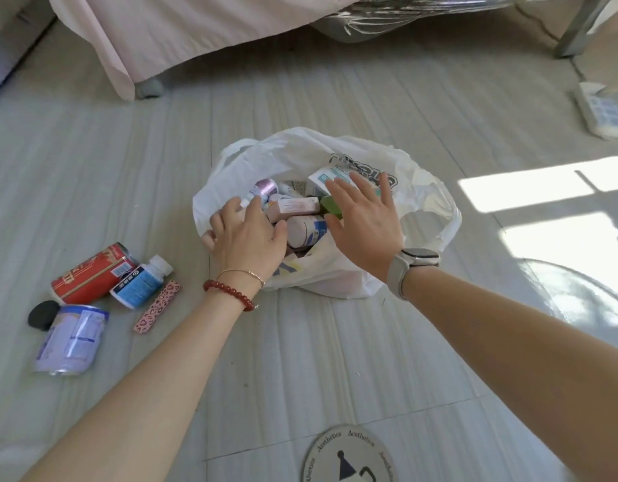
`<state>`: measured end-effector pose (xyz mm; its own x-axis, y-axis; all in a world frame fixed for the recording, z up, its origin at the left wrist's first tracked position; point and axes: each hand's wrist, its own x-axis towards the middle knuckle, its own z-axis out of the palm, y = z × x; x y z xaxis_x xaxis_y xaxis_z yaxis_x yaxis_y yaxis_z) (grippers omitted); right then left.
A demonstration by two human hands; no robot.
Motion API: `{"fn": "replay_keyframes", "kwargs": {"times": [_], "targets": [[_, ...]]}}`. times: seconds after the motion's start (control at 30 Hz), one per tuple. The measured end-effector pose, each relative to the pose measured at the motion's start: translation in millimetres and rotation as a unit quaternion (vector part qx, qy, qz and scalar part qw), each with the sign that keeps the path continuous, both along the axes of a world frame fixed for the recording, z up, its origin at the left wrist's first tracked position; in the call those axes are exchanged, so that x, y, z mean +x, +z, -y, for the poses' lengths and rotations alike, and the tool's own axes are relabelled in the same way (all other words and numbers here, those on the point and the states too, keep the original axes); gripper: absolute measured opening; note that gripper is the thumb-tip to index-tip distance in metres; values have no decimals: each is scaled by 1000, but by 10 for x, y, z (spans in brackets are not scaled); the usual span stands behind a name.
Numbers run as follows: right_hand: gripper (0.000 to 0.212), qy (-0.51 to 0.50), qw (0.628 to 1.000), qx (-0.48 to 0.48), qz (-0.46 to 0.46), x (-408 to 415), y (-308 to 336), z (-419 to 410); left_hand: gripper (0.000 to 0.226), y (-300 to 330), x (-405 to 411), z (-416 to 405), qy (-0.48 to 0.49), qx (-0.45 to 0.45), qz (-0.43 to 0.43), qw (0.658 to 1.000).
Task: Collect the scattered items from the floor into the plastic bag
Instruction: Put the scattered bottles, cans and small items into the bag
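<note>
Both hands over the white plastic bag [335, 273] on the floor [335, 360] — left hand [246, 238] loose-fingered at its rim, right hand [365, 222] spread flat, gripping nothing. Red can [91, 273], white bottle [140, 281], pale pouch [70, 339] lie left.

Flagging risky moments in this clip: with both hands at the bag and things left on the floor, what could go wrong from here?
1. The plastic bag looks nearly full; boxes and bottles sit at its mouth, so the remaining items may spill or not fit.
2. The red can, white bottle and pale can lie on their sides and could roll away.
3. The small black object could be overlooked.
</note>
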<state>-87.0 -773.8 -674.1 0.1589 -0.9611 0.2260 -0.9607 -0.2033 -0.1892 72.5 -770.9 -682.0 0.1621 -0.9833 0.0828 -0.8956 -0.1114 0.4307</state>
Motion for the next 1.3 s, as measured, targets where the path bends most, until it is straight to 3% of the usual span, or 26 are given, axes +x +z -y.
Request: {"fn": "replay_keyframes", "kwargs": {"times": [0.1,0.2,0.3,0.43,0.5,0.6,0.73,0.9,1.0,1.13,1.2,1.3], "targets": [[40,44,989,-121,74,-41,-9,-308,48,-15,57,-360,-53,-129,-33,990],[32,123,978,-132,103,-105,-156,-827,39,-213,109,-884,-131,-165,-35,977],[28,177,979,22,100,-171,-534,-1452,38,-485,135,-1442,-181,-129,-24,975],[48,183,932,308,-47,-193,-865,-2022,35,-805,167,-2190,-258,-4,-17,966],[62,164,923,345,-55,-174,-888,-2131,36,-959,231,-2562,-364,52,10,930],[68,131,932,333,-60,-151,-944,-2146,59,-1053,347,-2810,-509,113,70,851],[50,137,931,326,-84,-107,-983,-2222,66,-1069,429,-2829,-610,120,129,773],[34,77,938,335,-50,-33,-1013,-2243,49,-1134,382,-2837,-659,95,128,735],[26,79,936,341,-21,-31,-963,-2226,51,-1164,391,-2838,-643,65,111,755],[20,91,918,382,51,-123,-737,-2105,58,-1073,454,-2712,-504,11,-20,864],[19,92,928,348,100,-212,-574,-2008,58,-932,478,-2507,-407,-25,-79,910],[16,97,947,245,186,-336,-298,-1841,59,-636,528,-2055,-271,-108,-111,950]]}}
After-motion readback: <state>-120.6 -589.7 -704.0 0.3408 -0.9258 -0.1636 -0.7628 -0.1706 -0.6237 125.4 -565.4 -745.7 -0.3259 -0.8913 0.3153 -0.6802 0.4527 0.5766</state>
